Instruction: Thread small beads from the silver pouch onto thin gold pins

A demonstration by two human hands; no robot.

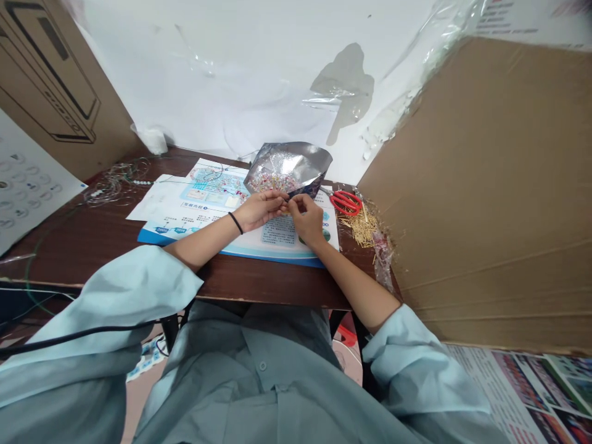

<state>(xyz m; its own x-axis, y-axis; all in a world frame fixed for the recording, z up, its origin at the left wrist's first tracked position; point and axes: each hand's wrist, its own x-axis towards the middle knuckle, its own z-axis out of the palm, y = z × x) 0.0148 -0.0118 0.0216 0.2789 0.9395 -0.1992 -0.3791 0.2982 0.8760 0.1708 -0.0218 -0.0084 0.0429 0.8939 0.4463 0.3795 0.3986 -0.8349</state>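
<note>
My left hand (264, 209) and my right hand (306, 217) meet over the printed sheets (222, 242), just in front of an open silver foil bag (289, 163). The fingers of both hands are closed in a pinch, tips nearly touching. What they hold is too small to make out. Small multicoloured beads (272, 182) lie inside the bag's near part. More loose beads (227, 184) are scattered on the paper to the left of the bag.
Red-handled scissors (346, 202) lie right of the bag, beside a pile of thin golden sticks (361, 227). Tangled clear thread (115, 179) covers the table's left. Cardboard (499, 185) stands close on the right, and a white wall (259, 68) behind.
</note>
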